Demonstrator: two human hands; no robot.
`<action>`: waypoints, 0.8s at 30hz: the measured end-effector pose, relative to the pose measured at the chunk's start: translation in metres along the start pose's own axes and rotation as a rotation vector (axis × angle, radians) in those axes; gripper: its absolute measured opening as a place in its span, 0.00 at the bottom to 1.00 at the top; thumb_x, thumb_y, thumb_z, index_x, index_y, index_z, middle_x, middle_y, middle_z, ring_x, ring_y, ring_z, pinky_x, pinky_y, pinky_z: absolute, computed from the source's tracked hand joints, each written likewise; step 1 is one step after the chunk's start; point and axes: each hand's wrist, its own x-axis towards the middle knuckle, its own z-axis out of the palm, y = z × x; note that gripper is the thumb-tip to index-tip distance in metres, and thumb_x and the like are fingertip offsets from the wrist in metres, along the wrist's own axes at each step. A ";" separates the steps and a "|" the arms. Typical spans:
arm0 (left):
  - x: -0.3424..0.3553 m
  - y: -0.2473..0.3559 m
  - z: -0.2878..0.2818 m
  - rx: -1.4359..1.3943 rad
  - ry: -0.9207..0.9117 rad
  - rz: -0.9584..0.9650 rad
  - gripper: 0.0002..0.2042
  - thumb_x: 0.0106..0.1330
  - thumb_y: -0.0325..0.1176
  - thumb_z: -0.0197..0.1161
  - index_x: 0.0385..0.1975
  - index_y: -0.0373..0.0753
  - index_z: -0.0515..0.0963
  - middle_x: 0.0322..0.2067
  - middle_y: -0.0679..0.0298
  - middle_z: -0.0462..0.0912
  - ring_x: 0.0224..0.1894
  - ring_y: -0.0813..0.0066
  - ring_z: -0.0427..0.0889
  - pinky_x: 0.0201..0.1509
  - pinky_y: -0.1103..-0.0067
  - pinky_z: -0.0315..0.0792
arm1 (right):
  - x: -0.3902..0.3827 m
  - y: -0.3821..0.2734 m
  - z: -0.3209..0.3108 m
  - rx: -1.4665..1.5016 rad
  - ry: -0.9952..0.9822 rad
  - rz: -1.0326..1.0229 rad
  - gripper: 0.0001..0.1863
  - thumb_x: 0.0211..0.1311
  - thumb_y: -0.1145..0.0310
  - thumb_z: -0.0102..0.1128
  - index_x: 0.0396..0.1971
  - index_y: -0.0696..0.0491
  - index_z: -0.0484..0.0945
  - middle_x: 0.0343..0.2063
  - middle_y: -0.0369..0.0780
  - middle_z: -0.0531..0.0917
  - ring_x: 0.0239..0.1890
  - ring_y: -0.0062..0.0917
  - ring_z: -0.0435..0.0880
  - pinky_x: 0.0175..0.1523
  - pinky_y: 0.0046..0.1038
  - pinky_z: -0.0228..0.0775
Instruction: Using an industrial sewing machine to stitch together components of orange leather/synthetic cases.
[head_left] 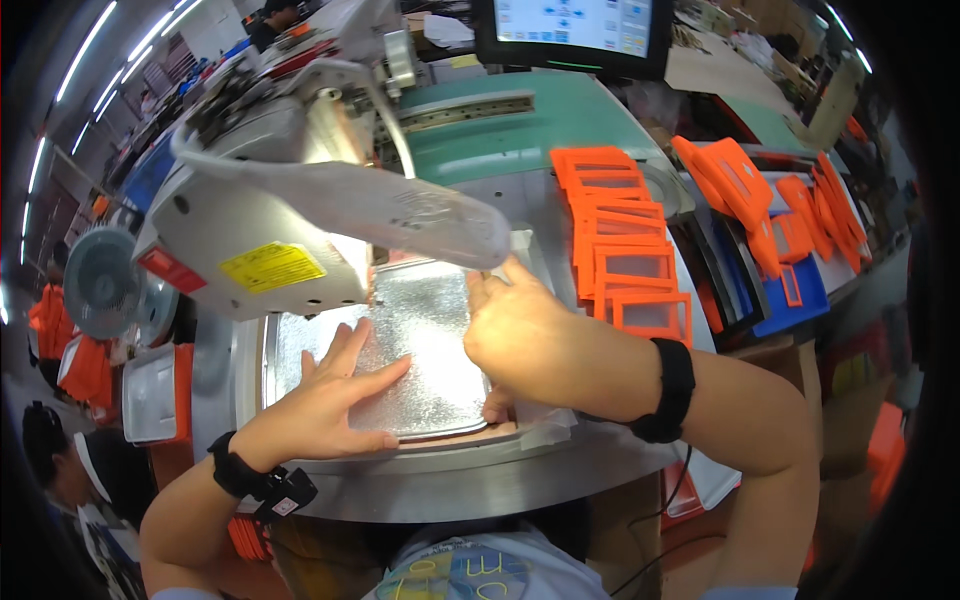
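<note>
A shiny silver sheet (pixel 420 345), textured like foil, lies in a rectangular frame under the head of a white sewing machine (pixel 255 235). My left hand (pixel 330 400) rests on the sheet's near left part, fingers spread flat. At the sheet's right edge my right hand (pixel 520 325) is bent over with its fingers curled; whatever they grip is hidden. A cloudy plastic guard (pixel 400 215) reaches from the machine head to just above my right hand's fingertips. The needle area is mostly hidden behind the machine head and the guard.
Several orange frames (pixel 625 240) lie in an overlapping row right of the work area. More orange pieces (pixel 735 185) are piled beyond, above a blue tray (pixel 795 300). A lit screen (pixel 570 30) stands at the back. Left are a grey fan (pixel 105 280) and a white-lined orange tray (pixel 155 395).
</note>
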 end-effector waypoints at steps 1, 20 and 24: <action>0.000 0.001 0.000 0.009 -0.012 -0.025 0.43 0.53 0.57 0.71 0.71 0.54 0.63 0.73 0.38 0.35 0.75 0.33 0.32 0.70 0.40 0.35 | 0.000 -0.001 0.000 -0.021 -0.023 0.003 0.35 0.34 0.42 0.75 0.33 0.61 0.87 0.54 0.67 0.74 0.55 0.43 0.76 0.68 0.47 0.53; -0.001 0.006 0.012 -0.022 0.068 -0.019 0.34 0.57 0.54 0.68 0.66 0.62 0.69 0.72 0.34 0.36 0.72 0.23 0.29 0.63 0.29 0.35 | -0.003 -0.018 0.010 -0.071 0.058 0.141 0.56 0.23 0.44 0.74 0.50 0.76 0.73 0.57 0.62 0.73 0.53 0.39 0.79 0.74 0.54 0.44; -0.002 0.006 0.012 -0.030 0.092 -0.004 0.34 0.57 0.52 0.69 0.66 0.62 0.68 0.72 0.34 0.37 0.72 0.22 0.30 0.62 0.28 0.34 | -0.003 -0.020 0.011 -0.184 0.128 0.153 0.56 0.21 0.46 0.76 0.50 0.76 0.73 0.59 0.62 0.71 0.51 0.38 0.78 0.74 0.56 0.43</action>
